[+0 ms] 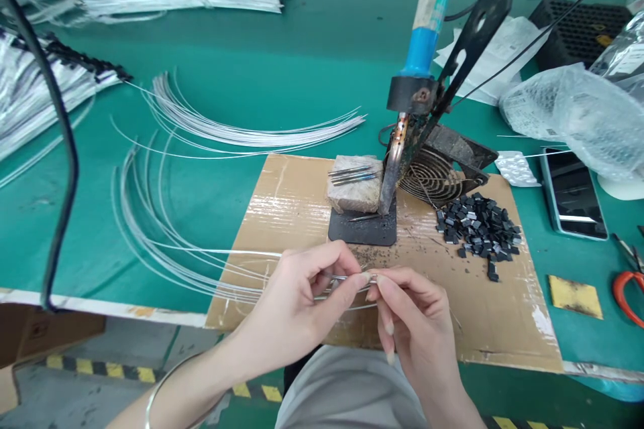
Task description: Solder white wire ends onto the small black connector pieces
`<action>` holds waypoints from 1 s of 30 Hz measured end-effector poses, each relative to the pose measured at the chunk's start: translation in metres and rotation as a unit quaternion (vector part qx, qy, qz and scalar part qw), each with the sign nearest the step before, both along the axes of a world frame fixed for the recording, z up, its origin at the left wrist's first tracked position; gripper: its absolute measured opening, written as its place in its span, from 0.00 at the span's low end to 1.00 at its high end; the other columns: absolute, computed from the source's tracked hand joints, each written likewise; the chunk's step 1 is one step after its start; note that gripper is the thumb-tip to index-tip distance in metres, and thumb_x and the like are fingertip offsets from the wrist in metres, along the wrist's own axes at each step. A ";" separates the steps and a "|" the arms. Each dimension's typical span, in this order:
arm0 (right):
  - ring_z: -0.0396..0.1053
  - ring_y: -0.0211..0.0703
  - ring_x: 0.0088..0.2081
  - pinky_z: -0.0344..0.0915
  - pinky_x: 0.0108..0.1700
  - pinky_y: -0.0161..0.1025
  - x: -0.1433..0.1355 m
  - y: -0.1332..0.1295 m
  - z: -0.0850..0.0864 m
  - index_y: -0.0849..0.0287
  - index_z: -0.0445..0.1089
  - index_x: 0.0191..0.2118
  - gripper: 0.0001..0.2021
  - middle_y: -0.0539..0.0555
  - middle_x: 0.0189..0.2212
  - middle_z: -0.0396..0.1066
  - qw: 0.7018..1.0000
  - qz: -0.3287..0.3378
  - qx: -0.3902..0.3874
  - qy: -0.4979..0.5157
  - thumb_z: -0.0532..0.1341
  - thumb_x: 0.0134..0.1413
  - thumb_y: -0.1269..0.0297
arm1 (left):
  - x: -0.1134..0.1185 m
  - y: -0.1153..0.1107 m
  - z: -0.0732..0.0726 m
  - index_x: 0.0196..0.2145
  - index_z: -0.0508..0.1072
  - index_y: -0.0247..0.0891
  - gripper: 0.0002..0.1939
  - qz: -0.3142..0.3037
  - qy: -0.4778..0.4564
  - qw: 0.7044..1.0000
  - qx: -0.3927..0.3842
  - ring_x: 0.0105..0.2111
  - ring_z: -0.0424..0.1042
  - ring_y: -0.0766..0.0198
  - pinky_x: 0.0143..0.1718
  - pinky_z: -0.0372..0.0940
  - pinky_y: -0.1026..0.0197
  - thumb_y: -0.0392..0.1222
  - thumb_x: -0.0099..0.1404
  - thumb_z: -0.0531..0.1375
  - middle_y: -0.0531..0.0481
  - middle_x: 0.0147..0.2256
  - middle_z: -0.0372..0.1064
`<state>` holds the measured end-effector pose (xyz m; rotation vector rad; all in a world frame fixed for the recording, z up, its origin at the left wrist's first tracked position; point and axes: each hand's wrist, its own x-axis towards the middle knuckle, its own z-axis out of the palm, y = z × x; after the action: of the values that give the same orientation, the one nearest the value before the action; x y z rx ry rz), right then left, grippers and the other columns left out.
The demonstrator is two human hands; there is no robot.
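While hands (302,295) pinch wires (236,289), cardboard (292,198) lies on green tabletop (302,80); striped floor (135,342) below.

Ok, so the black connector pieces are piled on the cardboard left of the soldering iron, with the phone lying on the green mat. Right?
Not quite: the head view shows the pile of small black pieces to the right of the soldering iron. They are on the cardboard, and the phone is on the green mat, as you say.
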<state>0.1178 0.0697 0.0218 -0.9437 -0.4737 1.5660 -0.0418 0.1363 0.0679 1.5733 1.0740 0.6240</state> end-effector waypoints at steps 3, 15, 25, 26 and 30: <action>0.67 0.26 0.16 0.66 0.15 0.20 0.001 -0.001 -0.001 0.50 0.85 0.40 0.05 0.48 0.28 0.78 1.000 0.008 0.000 0.002 0.71 0.62 0.58 | 0.000 0.000 -0.001 0.30 0.74 0.37 0.12 -0.005 0.003 1.000 -0.005 0.21 0.57 0.71 0.20 0.51 0.68 0.42 0.71 0.61 0.56 0.22 0.68; 0.68 0.26 0.16 0.67 0.16 0.21 0.003 -0.001 -0.001 0.51 0.85 0.40 0.05 0.48 0.28 0.79 1.000 0.003 0.010 -0.006 0.71 0.62 0.58 | -0.002 -0.004 -0.001 0.29 0.72 0.37 0.11 -0.015 0.006 0.997 0.080 0.20 0.52 0.74 0.19 0.46 0.69 0.35 0.71 0.60 0.60 0.21 0.64; 0.59 0.25 0.12 0.63 0.12 0.21 0.005 0.010 0.012 0.57 0.85 0.31 0.10 0.48 0.21 0.75 0.996 0.047 -0.050 0.057 0.76 0.51 0.56 | -0.004 0.001 0.000 0.28 0.74 0.35 0.14 -0.029 -0.023 0.999 -0.039 0.21 0.57 0.70 0.20 0.51 0.67 0.44 0.70 0.61 0.54 0.22 0.66; 0.58 0.25 0.12 0.63 0.12 0.21 0.004 0.010 0.012 0.56 0.85 0.31 0.10 0.48 0.20 0.75 0.996 0.050 -0.052 0.060 0.76 0.52 0.56 | -0.003 0.001 -0.001 0.28 0.74 0.35 0.13 -0.022 -0.024 0.999 -0.042 0.21 0.58 0.70 0.21 0.51 0.67 0.44 0.70 0.61 0.54 0.22 0.66; 0.62 0.26 0.14 0.64 0.13 0.21 0.002 0.009 0.010 0.55 0.85 0.34 0.09 0.48 0.22 0.76 0.996 0.041 -0.045 0.066 0.75 0.54 0.56 | -0.001 0.000 -0.003 0.29 0.74 0.36 0.12 0.011 -0.023 0.999 -0.028 0.22 0.62 0.69 0.22 0.55 0.67 0.43 0.69 0.61 0.52 0.23 0.70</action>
<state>0.1203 0.0790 0.0319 -0.8918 -0.3536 1.7239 -0.0426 0.1359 0.0652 1.4940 1.0680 0.6376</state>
